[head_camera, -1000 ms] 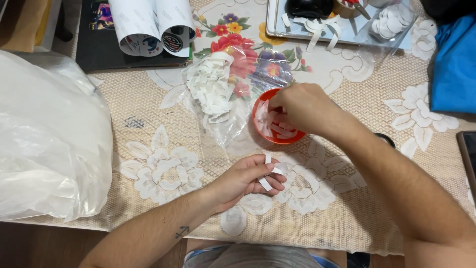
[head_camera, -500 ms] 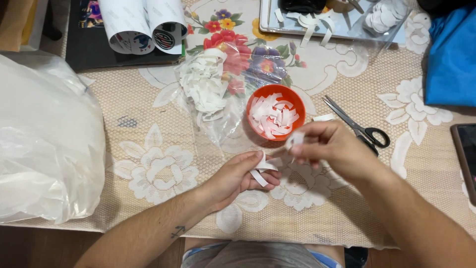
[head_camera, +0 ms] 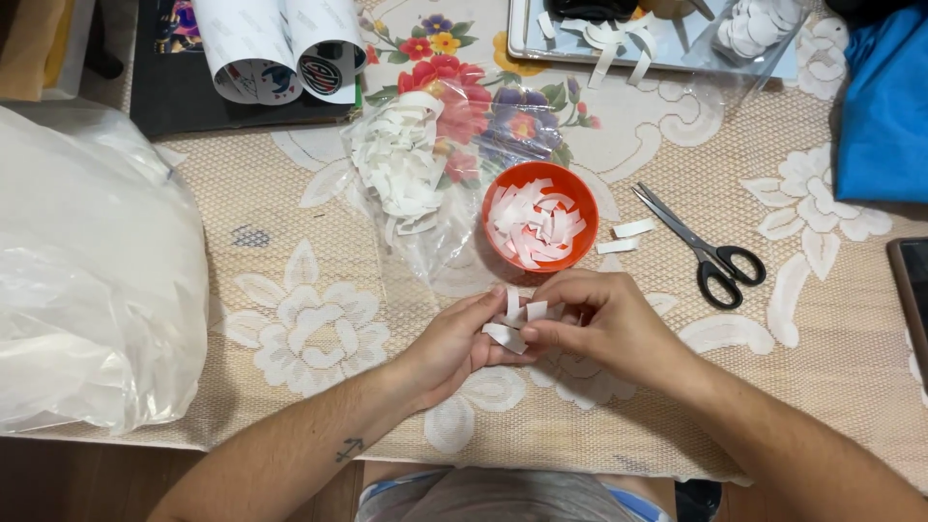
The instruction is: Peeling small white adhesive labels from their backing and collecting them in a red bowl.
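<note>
My left hand and my right hand meet over the lace tablecloth, both pinching a few short white paper strips between the fingertips. Just beyond them stands an orange bowl filled with more white strips. Two loose strips lie on the cloth to the right of the bowl. A clear plastic bag holding a pile of white strips lies left of the bowl.
Black-handled scissors lie right of the bowl. A large white plastic bag fills the left side. Rolled paper sheets sit at the back left, a tray with strips and white discs at the back, blue cloth at right.
My right hand left the bowl with a strip and came down to meet my left hand. Both hands now hold the strips together.
</note>
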